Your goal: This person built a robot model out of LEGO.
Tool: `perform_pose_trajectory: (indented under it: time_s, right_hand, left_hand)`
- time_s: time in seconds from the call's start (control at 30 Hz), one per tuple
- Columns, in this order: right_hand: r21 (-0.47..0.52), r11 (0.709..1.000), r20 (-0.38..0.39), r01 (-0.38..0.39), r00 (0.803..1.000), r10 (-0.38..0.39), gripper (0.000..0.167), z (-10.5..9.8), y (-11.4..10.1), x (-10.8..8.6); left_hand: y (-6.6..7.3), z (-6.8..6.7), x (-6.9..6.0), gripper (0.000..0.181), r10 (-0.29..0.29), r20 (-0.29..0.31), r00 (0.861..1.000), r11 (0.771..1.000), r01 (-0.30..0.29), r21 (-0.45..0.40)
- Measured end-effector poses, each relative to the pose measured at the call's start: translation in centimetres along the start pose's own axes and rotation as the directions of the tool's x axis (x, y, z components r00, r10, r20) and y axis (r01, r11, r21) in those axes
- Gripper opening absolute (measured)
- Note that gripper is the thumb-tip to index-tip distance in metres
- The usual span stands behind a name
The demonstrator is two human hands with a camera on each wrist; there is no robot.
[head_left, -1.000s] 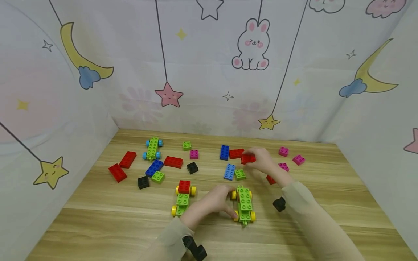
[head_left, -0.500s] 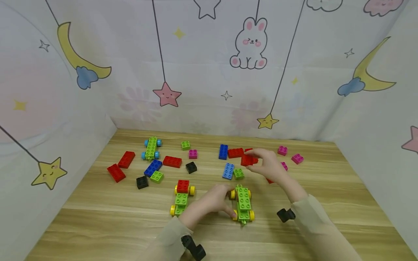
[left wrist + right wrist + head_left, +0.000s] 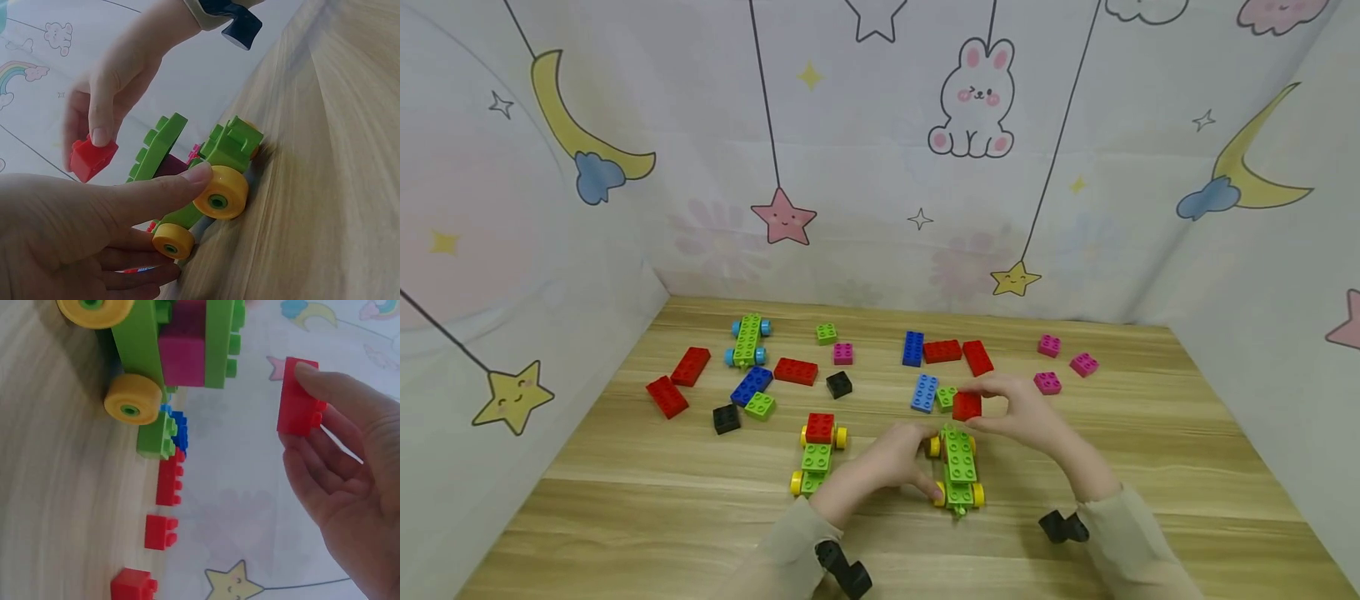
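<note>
My left hand [image 3: 891, 460] holds the left side of a green toy car [image 3: 960, 468] with yellow wheels. In the left wrist view, its thumb lies against one yellow wheel [image 3: 222, 192] and its other fingers are beside the other. A magenta brick [image 3: 182, 359] sits between the car's base and its raised green top brick. Thumb and fingers of my right hand [image 3: 1021, 414] pinch a red brick [image 3: 966, 406], held in the air just beyond the car's far end. In the right wrist view, the red brick's studs face the palm, apart from the car.
A second yellow-wheeled car [image 3: 817, 457] with a red brick on it stands left of my left hand. A blue-wheeled car [image 3: 748, 340] is at the back left. Loose bricks lie around, including a light blue brick [image 3: 924, 392], a red brick [image 3: 977, 358] and magenta bricks [image 3: 1049, 346].
My right hand has lifted the red brick from the back of the table and brought it nearer, towards the car. My left hand stays in place on the car.
</note>
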State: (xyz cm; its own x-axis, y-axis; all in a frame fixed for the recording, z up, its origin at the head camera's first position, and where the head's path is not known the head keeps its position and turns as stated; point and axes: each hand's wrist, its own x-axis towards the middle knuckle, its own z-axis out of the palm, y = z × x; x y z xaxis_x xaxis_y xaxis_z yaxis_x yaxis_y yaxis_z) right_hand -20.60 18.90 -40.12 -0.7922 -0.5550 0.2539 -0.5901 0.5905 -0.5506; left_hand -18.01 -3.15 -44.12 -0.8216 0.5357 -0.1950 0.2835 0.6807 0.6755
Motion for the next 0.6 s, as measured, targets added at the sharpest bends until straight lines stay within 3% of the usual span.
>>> perform_pose_trajectory:
  time_s: [0.17,0.37,0.6]
  right_hand:
    - [0.008,1.0,0.061,0.012,0.998,-0.013,0.035,0.45,-0.06,-0.56]
    - [0.051,0.998,0.145,-0.028,0.989,0.02,0.035,0.79,-0.12,-0.99]
    - [0.062,0.998,0.168,-0.012,0.986,0.001,0.036,1.1,-0.04,-1.08]
  left_hand:
    - [-0.08,0.06,0.09,0.09,0.005,-0.004,1.0,1.0,-0.005,0.014]
    - [-0.05,0.0,0.01,0.091,0.007,-0.003,1.0,1.0,-0.007,0.018]
    - [-0.1,-0.01,0.0,0.09,0.005,0.0,1.0,1.0,-0.005,0.005]
